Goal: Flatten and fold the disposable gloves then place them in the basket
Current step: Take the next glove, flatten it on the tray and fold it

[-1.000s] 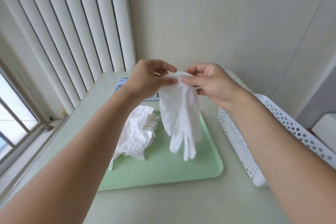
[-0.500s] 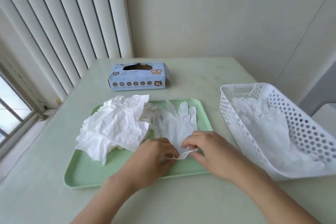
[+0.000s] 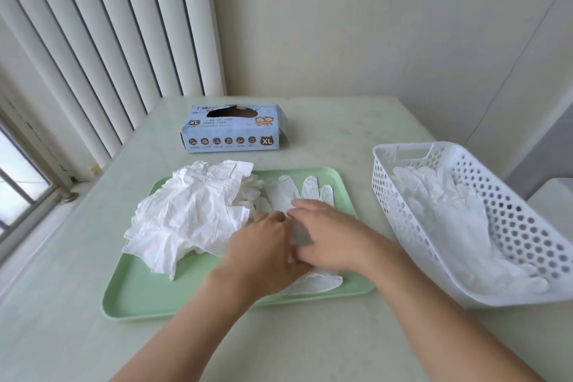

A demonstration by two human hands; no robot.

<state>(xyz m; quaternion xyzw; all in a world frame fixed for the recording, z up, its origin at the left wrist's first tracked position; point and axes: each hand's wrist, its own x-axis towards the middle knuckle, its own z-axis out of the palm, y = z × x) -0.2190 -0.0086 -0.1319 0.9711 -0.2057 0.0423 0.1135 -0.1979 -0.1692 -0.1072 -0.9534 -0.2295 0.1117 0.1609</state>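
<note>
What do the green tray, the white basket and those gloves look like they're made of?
Green tray: apparently smooth moulded plastic, going by its soft sheen and rounded rim. White basket: rigid plastic with a punched hole pattern and a cut-out handle. Flat glove under both hands: thin, matte, slightly translucent film, probably nitrile or latex. It wrinkles like the crumpled pile.

The thin white disposable glove (image 3: 291, 195) lying flat on the tray looks like smooth, slightly translucent film with a soft sheen. The heap of crumpled white gloves (image 3: 189, 217) beside it is creased and matt. The pale green rectangular tray (image 3: 148, 304) is smooth moulded plastic with a dull satin finish. The white perforated basket (image 3: 508, 226) is glossy rigid plastic. The light blue printed glove box (image 3: 231, 130) is smooth cardboard. The pale green tabletop (image 3: 325, 133) is smooth and faintly mottled, with a low shine.
</note>
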